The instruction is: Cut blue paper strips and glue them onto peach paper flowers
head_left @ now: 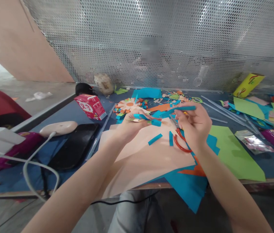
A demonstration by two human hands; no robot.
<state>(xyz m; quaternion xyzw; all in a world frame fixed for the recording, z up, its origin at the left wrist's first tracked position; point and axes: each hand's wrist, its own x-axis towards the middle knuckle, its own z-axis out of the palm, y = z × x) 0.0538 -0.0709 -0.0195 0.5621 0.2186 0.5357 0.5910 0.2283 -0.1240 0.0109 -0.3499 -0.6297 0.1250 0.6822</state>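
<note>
My left hand [133, 126] is closed on small blue paper pieces [155, 123], with a thin pale-green strip or stick among them. My right hand [195, 121] pinches a long blue paper strip [188, 108] between thumb and fingers. Directly below the right hand are scissors [182, 145] with red handles, their blades pointing up and left; whether the palm holds them or they lie on the paper I cannot tell. Two short blue strips [155, 139] rest on the large pale peach sheet [137, 161] beneath both hands. Beyond the left hand lies a peach-and-orange paper flower [130, 105].
A black phone [75, 145], white cable [25, 168] and pink box [90, 106] are on the left. On the right lie a green sheet [236, 155] and clear sticks [226, 111]. Paper scraps [176, 97] cover the back, before a perforated metal panel [117, 42]. Blue paper [190, 191] overhangs the front edge.
</note>
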